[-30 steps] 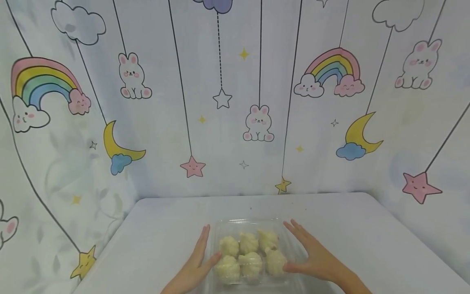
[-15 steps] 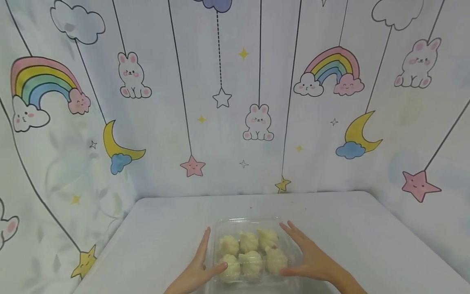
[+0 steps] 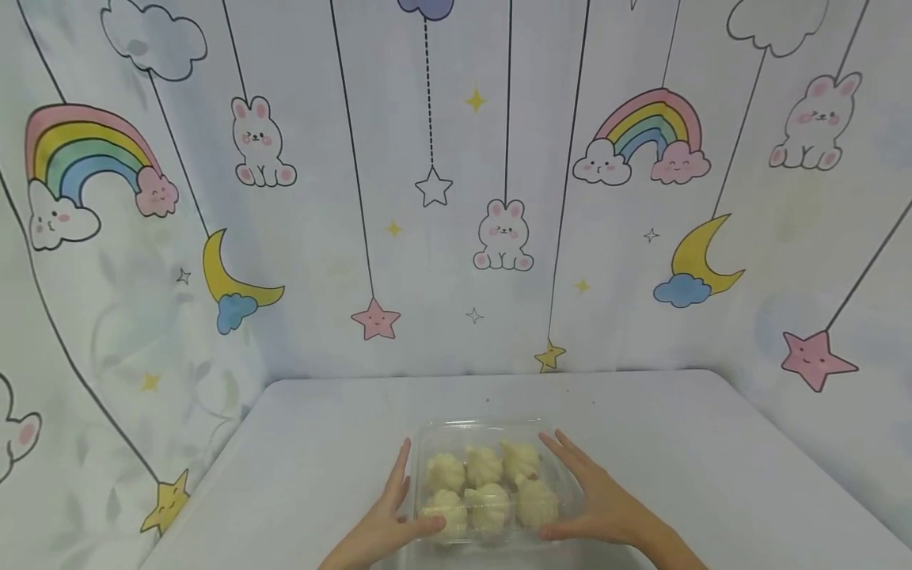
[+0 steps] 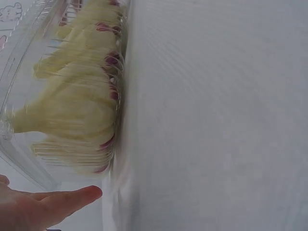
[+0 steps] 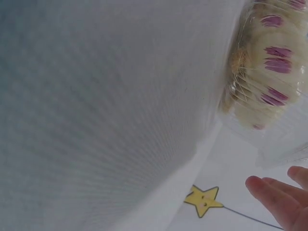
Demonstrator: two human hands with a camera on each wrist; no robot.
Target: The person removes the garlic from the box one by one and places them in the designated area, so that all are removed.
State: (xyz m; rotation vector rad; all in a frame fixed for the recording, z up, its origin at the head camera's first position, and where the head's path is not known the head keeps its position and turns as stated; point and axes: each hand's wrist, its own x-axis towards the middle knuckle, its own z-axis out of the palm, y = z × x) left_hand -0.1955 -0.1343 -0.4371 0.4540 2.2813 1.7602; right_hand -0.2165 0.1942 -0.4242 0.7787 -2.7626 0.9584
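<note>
A clear plastic box (image 3: 479, 430) stands on the white table. Inside it sit several garlic bulbs (image 3: 488, 507) in two rows, cream coloured, with purple streaks low on their sides in the wrist views. Along the box's left side is my left hand (image 3: 385, 518), fingers straight and pointing away, thumb across the near left corner. My right hand (image 3: 606, 503) mirrors it on the right, its fingertips near the far right corner and its thumb at the near right corner. Straight fingers (image 4: 72, 202) show beyond the box end in the left wrist view.
The white table (image 3: 321, 443) extends around the box and ends at a back edge. Behind and at both sides hangs a white cloth (image 3: 313, 237) printed with rabbits, rainbows, moons and stars. A translucent plastic edge (image 3: 499, 558) shows at the bottom of the head view.
Both hands have drawn slightly closer around the box, the left thumb reaching further right and the right hand shifting left. The box sits very slightly higher in the head view.
</note>
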